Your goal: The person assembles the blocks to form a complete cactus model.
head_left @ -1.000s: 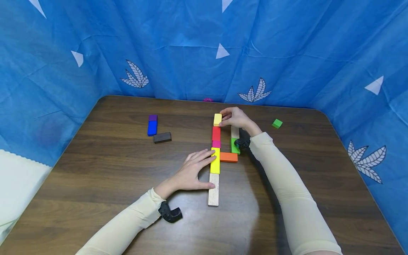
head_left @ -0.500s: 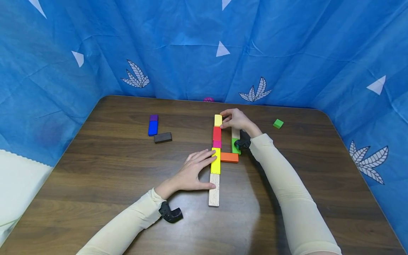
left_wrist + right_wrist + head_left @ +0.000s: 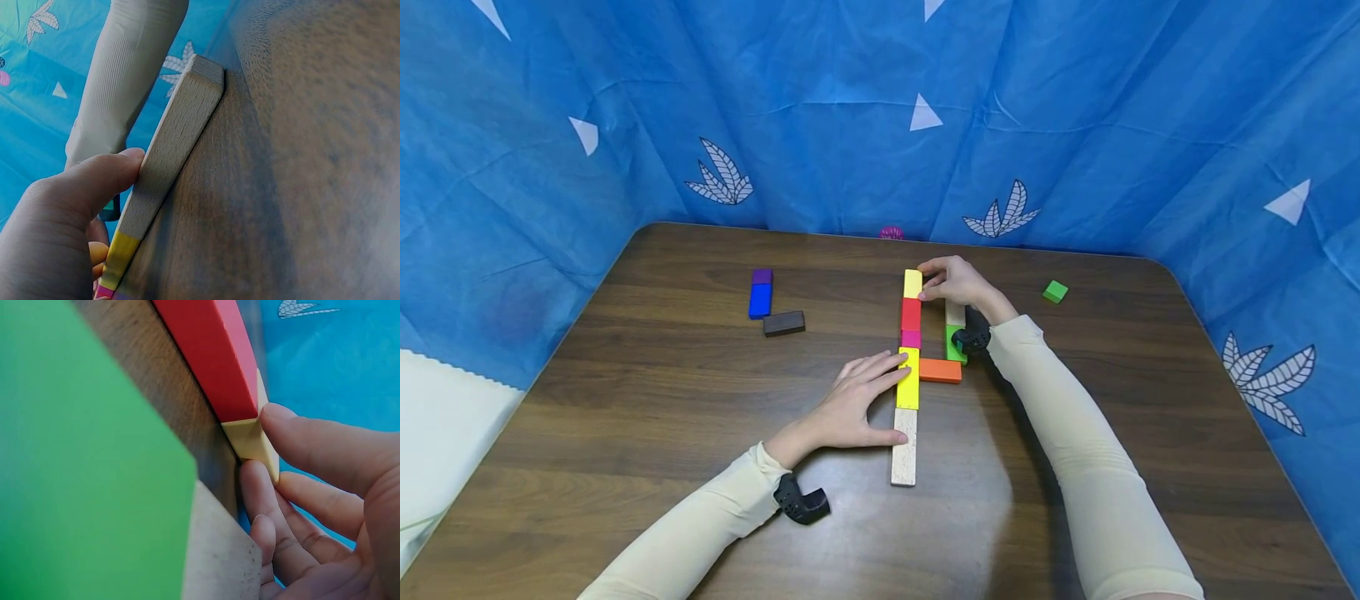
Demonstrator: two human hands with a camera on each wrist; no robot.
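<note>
A straight row of wooden blocks runs away from me in the head view. It holds a plain wood block (image 3: 904, 454), a bright yellow block (image 3: 907, 392), a magenta block (image 3: 911, 339), a red block (image 3: 911, 314) and, at the far end, a pale yellow block (image 3: 913, 283). My left hand (image 3: 850, 408) lies spread along the left side, its thumb on the plain block and its fingertips on the bright yellow one. With thumb and fingers, my right hand (image 3: 958, 282) pinches the pale yellow block (image 3: 247, 437), which meets the red block's end (image 3: 215, 356).
An orange block (image 3: 940, 371) juts right from the row, touching a green block (image 3: 953, 344) with a plain block (image 3: 955, 312) behind it. Purple (image 3: 762, 276), blue (image 3: 761, 301) and dark brown (image 3: 784, 323) blocks lie left. A small green block (image 3: 1056, 291) lies far right.
The pale yellow block sits slightly lower and more level against the red block than a second ago, with my right hand still on it. My left hand stays in place.
</note>
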